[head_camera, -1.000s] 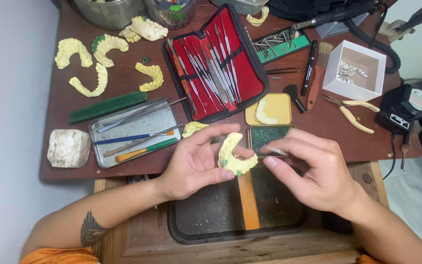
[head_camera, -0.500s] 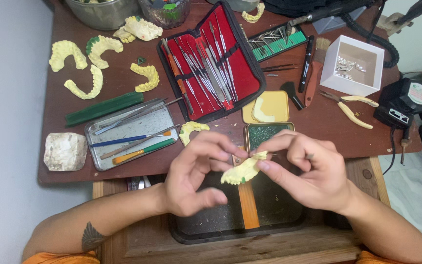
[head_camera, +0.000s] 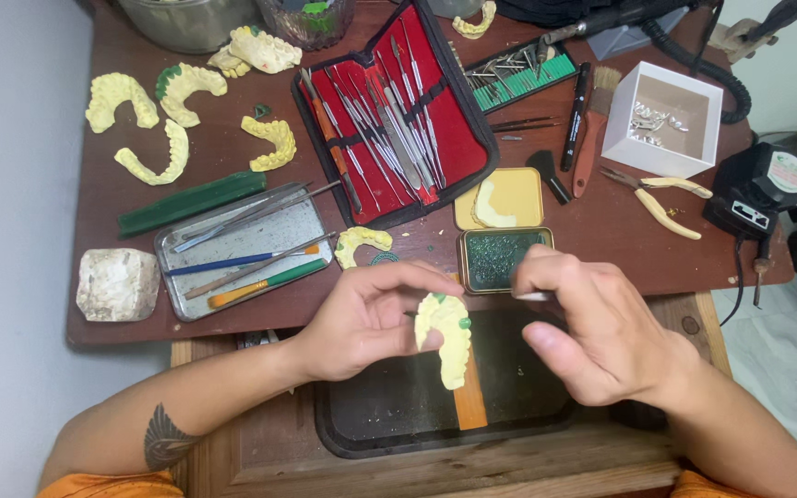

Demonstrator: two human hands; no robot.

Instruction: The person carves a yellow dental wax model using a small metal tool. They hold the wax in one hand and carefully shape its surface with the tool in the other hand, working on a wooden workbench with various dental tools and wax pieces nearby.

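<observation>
I see the yellow dental cast point(head_camera: 446, 339) pinched in my left hand point(head_camera: 366, 321) at centre frame, its long axis running top to bottom
My right hand point(head_camera: 592, 327) sits just right of it, fingers closed on a thin metal tool point(head_camera: 535, 296) pointing left toward the cast; below lies the dark tray point(head_camera: 528, 406), above the green-filled tin point(head_camera: 503, 258), upper right the white box point(head_camera: 661, 115) of metal bits on the tabletop point(head_camera: 140, 212)

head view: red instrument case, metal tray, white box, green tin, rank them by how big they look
1. red instrument case
2. metal tray
3. white box
4. green tin, partly hidden by the right hand

All rest on the same table, so nearness hardly skews it.
</observation>
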